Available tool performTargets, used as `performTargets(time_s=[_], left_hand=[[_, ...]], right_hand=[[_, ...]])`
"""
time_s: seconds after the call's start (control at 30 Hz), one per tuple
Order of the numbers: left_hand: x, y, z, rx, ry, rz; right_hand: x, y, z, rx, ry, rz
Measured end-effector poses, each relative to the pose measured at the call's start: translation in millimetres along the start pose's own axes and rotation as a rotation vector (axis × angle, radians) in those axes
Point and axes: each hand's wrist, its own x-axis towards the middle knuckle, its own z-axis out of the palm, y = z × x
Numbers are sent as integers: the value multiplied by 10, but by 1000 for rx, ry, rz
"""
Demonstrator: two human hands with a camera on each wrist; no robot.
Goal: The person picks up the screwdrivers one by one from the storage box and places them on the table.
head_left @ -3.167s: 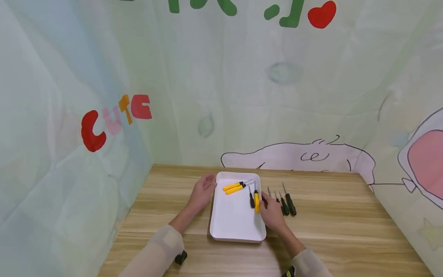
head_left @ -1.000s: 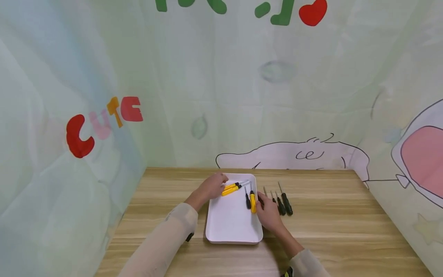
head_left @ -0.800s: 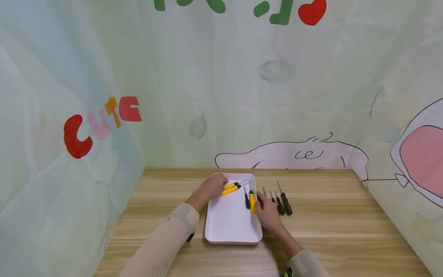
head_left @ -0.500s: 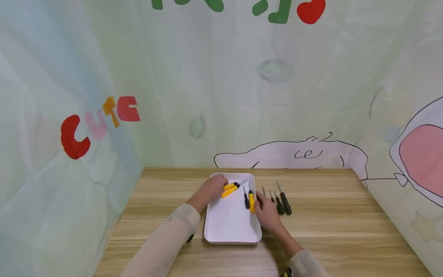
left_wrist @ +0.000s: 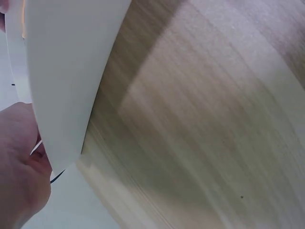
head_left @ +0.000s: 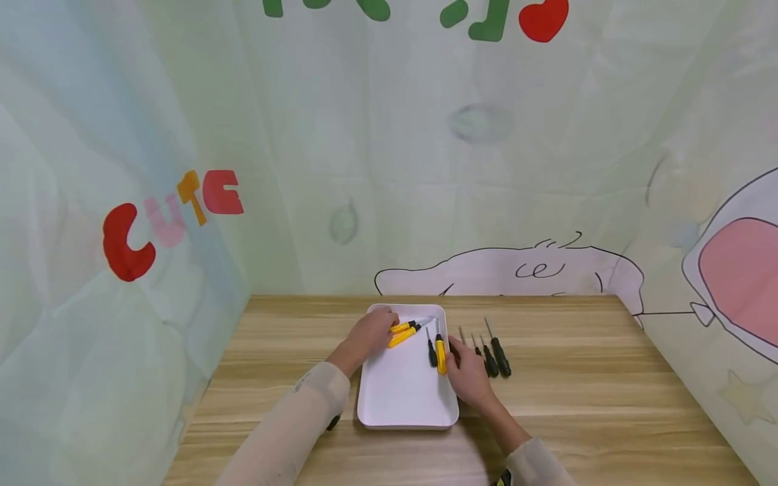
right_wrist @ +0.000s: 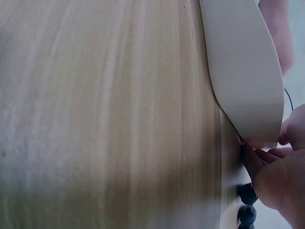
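A white rectangular tray (head_left: 407, 398) lies on the wooden table, with several screwdrivers inside. My left hand (head_left: 373, 332) reaches over its left rim, curled fingers pinching the handle end of the upper yellow screwdriver (head_left: 402, 327). Just below lies another yellow screwdriver (head_left: 402, 337), at a slant. Along the right wall lie a small black screwdriver (head_left: 432, 354) and an upright-lying yellow screwdriver (head_left: 441, 358). My right hand (head_left: 469, 373) grips the tray's right rim, thumb on the edge and fingers against the outer wall, as the right wrist view shows. The left fingertips are partly hidden.
Several black screwdrivers (head_left: 498, 356) lie side by side on the table, right of the tray and close to my right hand. A printed cloth backdrop (head_left: 365, 223) rises behind the table (head_left: 577, 391) and along both sides.
My left hand has moved from outside the tray's left wall to the yellow screwdrivers inside. The lower yellow screwdriver's handle has swung slightly toward me. My right hand keeps its place on the rim.
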Motion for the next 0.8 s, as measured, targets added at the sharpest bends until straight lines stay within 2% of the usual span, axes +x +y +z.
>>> performTargets(time_s=[0.23, 0.47, 0.8], left_hand=[[-2, -1, -15, 33, 31, 28], [-34, 45, -119, 56, 12, 24], [-127, 87, -225, -39, 1, -19]], right_hand=[[-13, -41, 2, -2, -5, 11], [-25, -51, 2, -5, -7, 34], [-19, -34, 17, 12, -13, 33]])
